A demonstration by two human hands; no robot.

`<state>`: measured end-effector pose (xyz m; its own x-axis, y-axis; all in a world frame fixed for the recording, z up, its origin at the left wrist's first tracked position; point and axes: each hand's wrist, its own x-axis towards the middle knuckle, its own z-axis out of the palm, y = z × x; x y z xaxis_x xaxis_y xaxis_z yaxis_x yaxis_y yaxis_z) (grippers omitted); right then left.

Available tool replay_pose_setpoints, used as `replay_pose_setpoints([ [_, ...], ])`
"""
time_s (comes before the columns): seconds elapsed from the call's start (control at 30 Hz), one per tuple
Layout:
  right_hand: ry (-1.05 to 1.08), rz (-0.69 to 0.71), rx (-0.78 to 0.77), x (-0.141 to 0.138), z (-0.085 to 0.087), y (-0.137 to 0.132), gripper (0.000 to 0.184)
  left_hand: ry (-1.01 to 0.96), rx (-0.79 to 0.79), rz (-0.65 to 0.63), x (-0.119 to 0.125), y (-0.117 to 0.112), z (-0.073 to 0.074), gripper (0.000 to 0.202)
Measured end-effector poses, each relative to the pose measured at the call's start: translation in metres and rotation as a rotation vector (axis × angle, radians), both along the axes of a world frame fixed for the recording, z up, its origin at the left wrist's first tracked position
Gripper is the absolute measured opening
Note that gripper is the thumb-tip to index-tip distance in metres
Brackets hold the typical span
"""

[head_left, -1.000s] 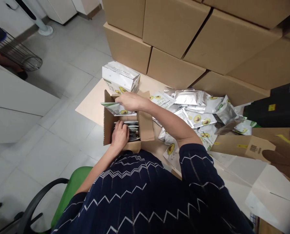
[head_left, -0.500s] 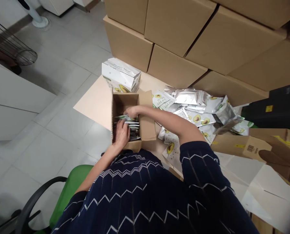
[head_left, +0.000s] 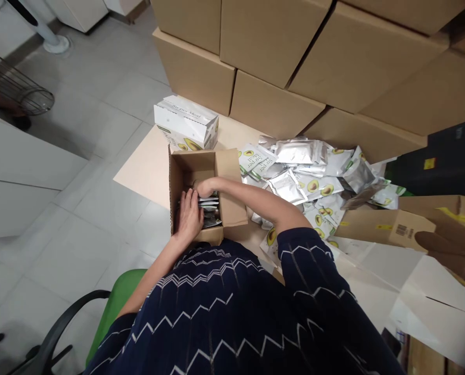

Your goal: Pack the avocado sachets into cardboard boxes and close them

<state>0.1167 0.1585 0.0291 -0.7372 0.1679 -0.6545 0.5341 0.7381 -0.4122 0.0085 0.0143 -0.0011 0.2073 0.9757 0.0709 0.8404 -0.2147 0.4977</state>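
Both of my hands are inside a small open cardboard box [head_left: 232,208], which holds a row of flat sachets [head_left: 211,203] standing on edge. My left hand [head_left: 190,213] lies along the box's left side, its fingers stretched forward against the sachets. Beside its fingertips, my right hand [head_left: 206,187] reaches in over the right flap. The right fingers are curled downward, and their tips and whatever they grip are hidden. To the right of the box lies a loose pile of silver and white avocado-print pouches [head_left: 314,185].
A white Super Meal carton [head_left: 185,122] stands just behind the box. Large cardboard boxes [head_left: 277,101] are stacked along the back. An opened carton [head_left: 388,226] and a black case [head_left: 439,166] sit at the right. A green chair [head_left: 117,297] is at my left.
My left hand has slid forward, and its fingers lie straighter beside the right hand. My right hand has sunk slightly deeper among the sachets. The view has shifted a little.
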Motion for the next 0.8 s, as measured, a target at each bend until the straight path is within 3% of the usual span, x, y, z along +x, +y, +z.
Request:
replay_pose_setpoints([
  [0.17,-0.002,0.002,0.075,0.009,0.016,-0.001,0.034,0.019,0.003,-0.015,-0.001,0.001,-0.001,0.063],
  [0.33,0.026,-0.02,0.07,0.013,0.011,-0.003,0.03,0.029,-0.007,-0.025,-0.001,0.002,-0.004,0.067],
  [0.47,0.045,-0.127,-0.098,0.019,0.017,0.003,0.023,0.053,-0.02,-0.021,-0.001,0.003,-0.005,0.069],
  [0.57,0.267,-0.443,-0.285,0.04,0.043,0.017,0.018,0.073,-0.034,-0.011,-0.002,0.003,-0.003,0.067],
  [0.63,0.538,-0.731,-0.244,0.064,0.06,0.032,0.019,0.072,-0.042,-0.008,-0.003,0.002,-0.003,0.066],
  [0.7,0.732,-1.018,0.005,0.096,0.065,0.048,0.025,0.063,-0.047,-0.003,-0.003,0.002,-0.002,0.065],
  [0.8,0.64,-1.338,0.481,0.142,0.038,0.068,0.038,0.064,-0.052,-0.002,-0.002,0.001,-0.002,0.063],
])
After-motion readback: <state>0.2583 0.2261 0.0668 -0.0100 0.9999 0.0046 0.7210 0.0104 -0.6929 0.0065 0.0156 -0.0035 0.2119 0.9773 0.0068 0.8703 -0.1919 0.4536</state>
